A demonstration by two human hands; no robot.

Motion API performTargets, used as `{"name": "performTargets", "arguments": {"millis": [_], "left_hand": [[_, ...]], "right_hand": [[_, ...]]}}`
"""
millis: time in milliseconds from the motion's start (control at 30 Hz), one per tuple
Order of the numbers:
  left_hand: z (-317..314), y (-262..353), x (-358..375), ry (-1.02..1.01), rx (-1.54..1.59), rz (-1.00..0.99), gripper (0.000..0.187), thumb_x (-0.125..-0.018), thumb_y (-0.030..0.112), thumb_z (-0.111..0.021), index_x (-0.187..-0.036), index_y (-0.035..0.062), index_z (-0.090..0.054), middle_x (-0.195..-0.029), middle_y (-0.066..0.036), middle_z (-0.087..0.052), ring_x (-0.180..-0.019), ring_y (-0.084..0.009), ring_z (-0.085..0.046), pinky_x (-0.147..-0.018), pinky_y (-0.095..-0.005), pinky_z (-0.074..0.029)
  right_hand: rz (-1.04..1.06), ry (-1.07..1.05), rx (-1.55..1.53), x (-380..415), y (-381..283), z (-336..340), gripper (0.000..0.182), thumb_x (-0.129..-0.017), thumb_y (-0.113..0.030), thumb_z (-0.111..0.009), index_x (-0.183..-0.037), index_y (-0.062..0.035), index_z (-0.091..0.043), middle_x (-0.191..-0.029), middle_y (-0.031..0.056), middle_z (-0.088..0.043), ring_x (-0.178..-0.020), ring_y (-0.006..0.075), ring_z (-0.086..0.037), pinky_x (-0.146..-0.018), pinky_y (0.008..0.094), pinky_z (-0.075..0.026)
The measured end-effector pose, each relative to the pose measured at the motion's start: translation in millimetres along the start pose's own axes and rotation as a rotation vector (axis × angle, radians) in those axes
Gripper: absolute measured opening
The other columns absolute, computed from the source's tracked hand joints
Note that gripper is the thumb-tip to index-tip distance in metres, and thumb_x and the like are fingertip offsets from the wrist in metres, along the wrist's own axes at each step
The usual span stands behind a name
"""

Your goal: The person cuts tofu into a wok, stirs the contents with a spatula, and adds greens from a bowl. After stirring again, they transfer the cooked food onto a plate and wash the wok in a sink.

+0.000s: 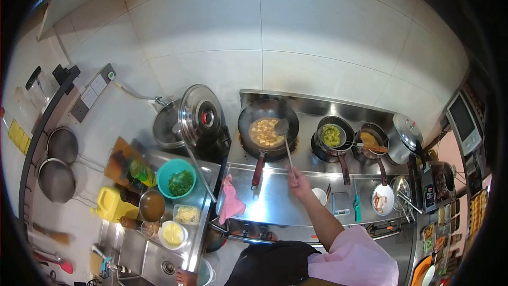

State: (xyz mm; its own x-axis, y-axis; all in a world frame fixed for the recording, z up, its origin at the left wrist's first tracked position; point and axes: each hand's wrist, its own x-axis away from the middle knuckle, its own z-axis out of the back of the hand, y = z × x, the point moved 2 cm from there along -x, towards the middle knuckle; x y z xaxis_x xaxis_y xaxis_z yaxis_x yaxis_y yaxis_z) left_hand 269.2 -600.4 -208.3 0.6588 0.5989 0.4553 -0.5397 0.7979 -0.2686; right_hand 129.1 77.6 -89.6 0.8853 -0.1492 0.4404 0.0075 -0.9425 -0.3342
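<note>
My right hand (299, 182) is wrapped round the handle of a metal ladle (282, 127). The ladle's bowl is over the right side of a dark wok (269, 110), which holds pale cubes in brown sauce (266, 132). The wok's red-brown handle (258, 171) points toward me, and no hand is on it. My left hand (186, 277) is low in the view, by the edge of the sink counter beside a pale bucket (205, 272). Its fingers are too small and partly hidden to tell what they touch.
Right of the wok stand a pan of greens (331, 135) and a small saucepan (372, 136). A pink cloth (230, 200) lies on the counter's left end. Farther left are a teal bowl (176, 178), a yellow jug (112, 204) and a large lidded pot (168, 125).
</note>
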Motion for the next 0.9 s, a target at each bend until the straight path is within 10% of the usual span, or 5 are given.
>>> {"name": "performTargets", "arguments": {"millis": [233, 333, 467, 667, 900], "left_hand": [[2.2, 3.2, 4.2, -0.02, -0.043, 0.008, 0.084, -0.087, 0.063, -0.052, -0.153, 0.0136, -0.037, -0.161, -0.022, -0.021, -0.144, -0.0535, -0.02, -0.113, -0.0684, -0.017], [9.2, 5.6, 7.5, -0.019, -0.039, 0.006, 0.08, -0.087, 0.062, -0.052, -0.151, 0.0146, -0.04, -0.16, -0.021, -0.023, -0.143, -0.0528, -0.022, -0.112, -0.0679, -0.019], [7.8, 7.2, 7.0, 0.01, -0.062, -0.019, 0.075, -0.087, 0.061, -0.051, -0.147, 0.0159, -0.045, -0.157, -0.019, -0.029, -0.141, -0.0508, -0.027, -0.11, -0.0666, -0.022], [-2.2, 6.6, 1.0, 0.073, -0.173, -0.085, 0.068, -0.088, 0.06, -0.051, -0.141, 0.0179, -0.053, -0.153, -0.017, -0.038, -0.138, -0.0479, -0.035, -0.108, -0.0647, -0.027], [-2.5, 2.1, -0.2, 0.104, -0.263, -0.124, 0.062, -0.086, 0.061, -0.053, -0.133, 0.0216, -0.062, -0.148, -0.011, -0.048, -0.136, -0.0351, -0.044, -0.105, -0.0572, -0.036]], "right_hand": [[0.291, 0.197, 0.898, -5.9, -3.2, -43.9, 0.029, -0.098, -0.027, -0.057, -0.111, -0.0024, -0.065, -0.07, 0.003, -0.059, -0.051, 0.0093, -0.051, -0.044, 0.0264, -0.041], [0.722, 0.346, 1.504, -59.3, 3.2, -26.6, 0.03, -0.092, -0.023, -0.06, -0.11, 0.0003, -0.065, -0.079, 0.0155, -0.069, -0.067, 0.0257, -0.068, -0.059, 0.0388, -0.054], [0.615, 0.547, 1.686, -63.7, 26.7, -51.1, 0.027, -0.089, -0.021, -0.06, -0.107, -0.001, -0.062, -0.099, 0.0272, -0.068, -0.095, 0.0451, -0.065, -0.084, 0.0535, -0.051], [0.714, 0.555, 1.743, -70.8, 56.7, -51.4, 0.028, -0.093, -0.026, -0.056, -0.107, -0.0021, -0.062, -0.094, 0.0248, -0.069, -0.086, 0.0388, -0.07, -0.072, 0.051, -0.055], [0.423, 0.331, 1.114, -44.3, 47.8, -19.2, 0.038, -0.1, -0.032, -0.053, -0.119, -0.0009, -0.063, -0.077, 0.0118, -0.069, -0.051, 0.0169, -0.063, -0.045, 0.032, -0.05]]}}
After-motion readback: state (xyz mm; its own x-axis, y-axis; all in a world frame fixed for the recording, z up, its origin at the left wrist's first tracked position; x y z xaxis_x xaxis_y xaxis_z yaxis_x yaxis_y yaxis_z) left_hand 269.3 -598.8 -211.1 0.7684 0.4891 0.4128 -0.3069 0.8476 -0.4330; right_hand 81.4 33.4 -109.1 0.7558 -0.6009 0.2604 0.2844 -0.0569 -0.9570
